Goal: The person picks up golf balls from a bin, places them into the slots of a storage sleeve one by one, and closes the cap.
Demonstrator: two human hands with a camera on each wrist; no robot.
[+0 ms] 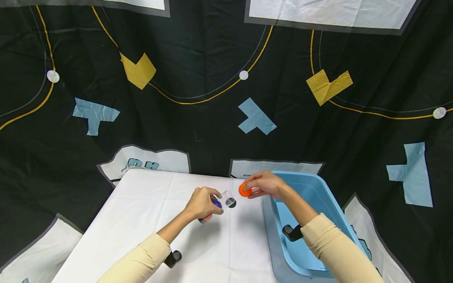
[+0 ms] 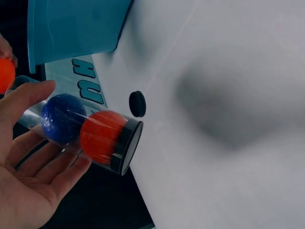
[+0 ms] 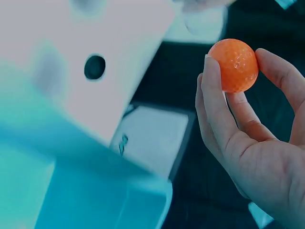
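Observation:
My left hand (image 1: 203, 202) grips a clear plastic tube (image 1: 227, 198), tilted above the white table. Inside it, in the left wrist view, a blue ball (image 2: 62, 118) sits beside a red-orange ball (image 2: 101, 137) at the black-capped end. The tube's other end points up toward my right hand (image 1: 263, 184). Between thumb and fingertips, that hand pinches an orange dimpled ball (image 3: 234, 65), held a short way from the tube's upper end. A round black cap (image 2: 137, 104) rests on the table below the hands, partly seen through the tube in the head view.
A light-blue plastic bin (image 1: 318, 184) stands at the table's right side, under my right forearm. The white-covered table (image 1: 159, 196) extends to the left. Behind hangs a black cloth (image 1: 198, 137) with blue and yellow tape pieces.

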